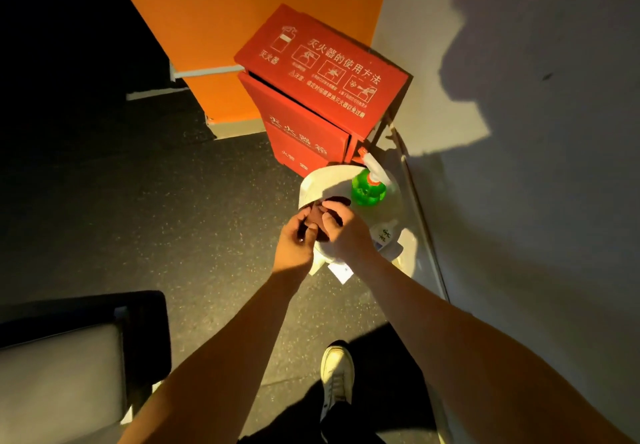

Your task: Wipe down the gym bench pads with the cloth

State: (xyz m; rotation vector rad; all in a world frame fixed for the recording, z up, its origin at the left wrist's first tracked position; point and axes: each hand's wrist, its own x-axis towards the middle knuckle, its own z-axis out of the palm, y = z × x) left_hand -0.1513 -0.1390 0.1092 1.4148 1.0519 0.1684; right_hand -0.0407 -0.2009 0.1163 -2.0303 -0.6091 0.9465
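1. Your two bare forearms (221,357) reach forward from the bottom edge and come together above a round white container.
2. To your right there is a pale wall (536,235) with a big shadow on it. A dark speckled floor (166,222) lies below.
3. At the lower left is the bench pad (59,378), grey on top with a black edge, well apart from your hands.
4. A red box (322,76) with white drawings on it stands against an orange wall (249,3), just behind the container.
5. The container (317,180) is near the pale wall.
6. One white shoe (337,371) stands on the floor between your forearms.
7. A green spray bottle (369,191) stands upright at the far right side of the container. It is not clear if it is inside or beside it.
8. Your left hand (294,241) and right hand (348,232) both curl their fingers round the cloth.
9. The cloth (319,217), dark red, is bunched between both hands above the container.
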